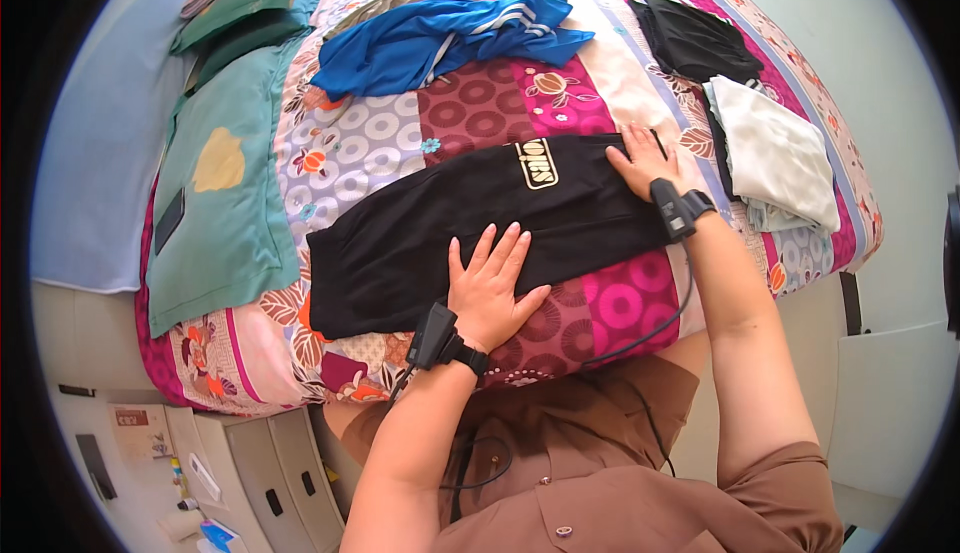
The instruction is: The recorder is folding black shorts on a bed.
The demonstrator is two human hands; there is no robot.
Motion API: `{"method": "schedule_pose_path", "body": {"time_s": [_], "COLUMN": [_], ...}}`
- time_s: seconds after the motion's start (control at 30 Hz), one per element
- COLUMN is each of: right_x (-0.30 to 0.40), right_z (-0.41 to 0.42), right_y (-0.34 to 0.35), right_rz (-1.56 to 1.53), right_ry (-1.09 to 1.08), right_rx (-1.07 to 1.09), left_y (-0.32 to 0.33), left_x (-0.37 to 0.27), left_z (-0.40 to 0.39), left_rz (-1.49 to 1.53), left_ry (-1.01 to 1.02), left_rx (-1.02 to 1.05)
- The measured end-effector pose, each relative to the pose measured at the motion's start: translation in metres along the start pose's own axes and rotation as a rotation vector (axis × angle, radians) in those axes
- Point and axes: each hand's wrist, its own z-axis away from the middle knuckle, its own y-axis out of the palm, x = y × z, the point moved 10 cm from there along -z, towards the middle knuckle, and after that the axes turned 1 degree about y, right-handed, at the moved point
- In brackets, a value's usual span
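A pair of black trousers point(405, 245), folded lengthwise, lies flat across the bed before me and bears a cream printed patch. Palm down, my left hand point(491, 290) rests on its near edge, fingers spread and nothing held. My right hand point(649, 159) presses flat on the garment's right end, near its far corner, with the thumb apart from the fingers. Both wrists carry black strapped devices with cables. Beyond the trousers lies a crumpled blue garment point(442, 43) with white stripes, partly over a beige cloth point(405, 2).
A patterned bedspread point(480, 103) covers the bed. At right sit a folded white garment point(776, 152) and a folded black garment point(697, 39). A phone point(170, 221) lies on a green pillow point(232, 238) at left. A drawer cabinet point(277, 470) stands at lower left.
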Motion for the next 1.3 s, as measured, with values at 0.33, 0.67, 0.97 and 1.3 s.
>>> {"method": "schedule_pose_path", "body": {"time_s": [0.33, 0.67, 0.97, 1.3], "right_x": [0.111, 0.083, 0.08, 0.095], "right_z": [0.014, 0.017, 0.016, -0.013], "right_y": [-0.012, -0.028, -0.029, -0.029], "right_rz": [0.077, 0.015, -0.052, 0.106], "right_ry": [-0.27, -0.221, -0.084, -0.179], "right_rx": [-0.051, 0.02, 0.104, 0.122], "left_y": [0.001, -0.074, -0.098, -0.069], "left_x": [0.001, 0.063, 0.248, 0.269], "left_z": [0.0, -0.024, 0.008, 0.003], "left_rz": [-0.001, 0.241, -0.137, 0.071], "left_ry": [-0.019, -0.12, -0.645, -0.604], "left_rx": [-0.003, -0.201, 0.079, 0.265]}}
